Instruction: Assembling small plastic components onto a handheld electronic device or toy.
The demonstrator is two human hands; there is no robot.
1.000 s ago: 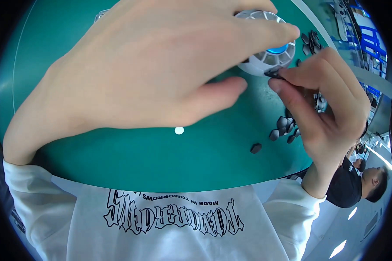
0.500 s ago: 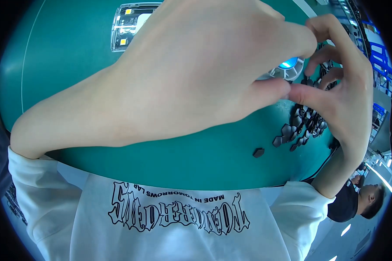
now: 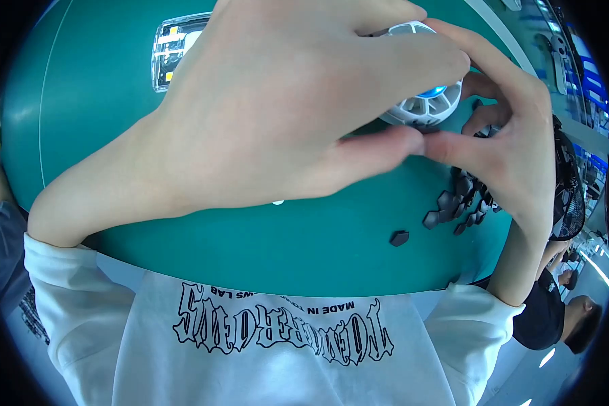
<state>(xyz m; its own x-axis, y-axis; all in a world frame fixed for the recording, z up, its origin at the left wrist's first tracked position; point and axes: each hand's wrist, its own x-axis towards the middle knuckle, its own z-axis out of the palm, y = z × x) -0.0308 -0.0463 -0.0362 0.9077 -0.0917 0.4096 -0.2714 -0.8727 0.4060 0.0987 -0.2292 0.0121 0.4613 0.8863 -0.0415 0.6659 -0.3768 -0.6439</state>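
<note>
A round white spoked part (image 3: pixel 432 108) with a shiny blue centre sits between my two hands, partly hidden by my left fingers. My left hand (image 3: pixel 284 101) reaches across the middle, its thumb and fingers curved around the near and far sides of that part. From the right, my right hand (image 3: pixel 514 128) closes on the same part, its thumb tip meeting my left thumb and its index finger at the far rim. Just beyond my right thumb lie loose dark grey angular pieces (image 3: pixel 446 201), and one such piece (image 3: pixel 399 238) lies apart.
A clear rectangular part with yellow squares (image 3: pixel 172 57) lies at the far left, half covered by my left hand. A small white thing (image 3: pixel 278 202) peeks out under that hand. All rest on a green tabletop (image 3: pixel 284 250). A person in black (image 3: pixel 541 311) is at the right.
Both hands have shifted left together with the white spoked part, and more of it now shows. A small white thing has come into sight below my left hand.
</note>
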